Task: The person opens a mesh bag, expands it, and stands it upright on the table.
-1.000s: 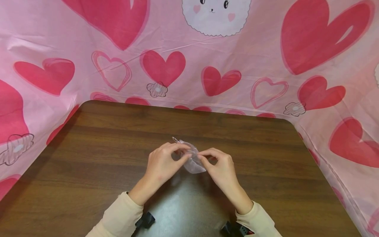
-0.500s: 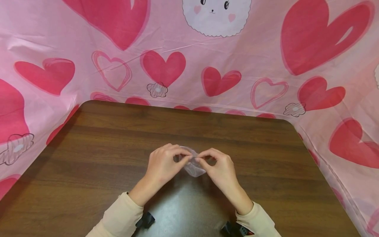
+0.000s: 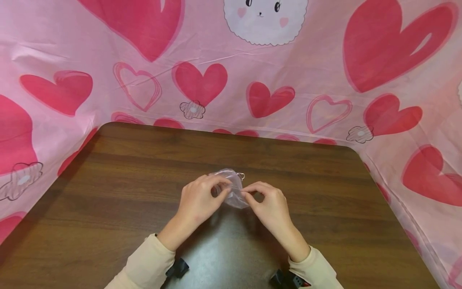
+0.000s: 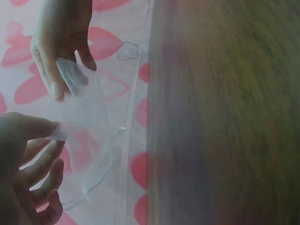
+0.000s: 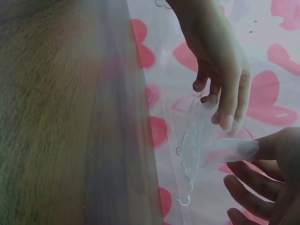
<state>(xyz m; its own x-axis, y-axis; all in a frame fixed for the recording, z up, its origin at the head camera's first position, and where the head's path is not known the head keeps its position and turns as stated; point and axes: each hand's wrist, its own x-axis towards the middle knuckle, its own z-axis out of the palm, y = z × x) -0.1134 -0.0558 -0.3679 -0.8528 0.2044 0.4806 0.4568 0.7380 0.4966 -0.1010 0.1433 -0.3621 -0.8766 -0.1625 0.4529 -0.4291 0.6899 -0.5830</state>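
A small sheer whitish organza pouch (image 3: pixel 235 197) is held up between both hands over the middle of the table. My left hand (image 3: pixel 197 196) pinches its left side between thumb and forefinger. On the opposite side, my right hand (image 3: pixel 268 204) pinches the fabric near the pouch's corner. A thin drawstring loop (image 3: pixel 242 176) sticks out at the upper right in the head view. From the right wrist, the drawstring end (image 5: pixel 185 203) dangles off the gathered edge. See-through cloth (image 4: pixel 89 136) spreads between the two hands in the left wrist view.
The brown wooden table (image 3: pixel 144 160) has rounded far corners. A pink curtain with red hearts (image 3: pixel 270 98) hangs behind it and along both sides. Black wrist devices (image 3: pixel 177 268) sit at the cuffs of the beige sleeves (image 3: pixel 144 265).
The pouch has turned in the fingers: its drawstring loop stuck out at the upper left, went out of sight, and now shows at the upper right. Both hands have hardly shifted.
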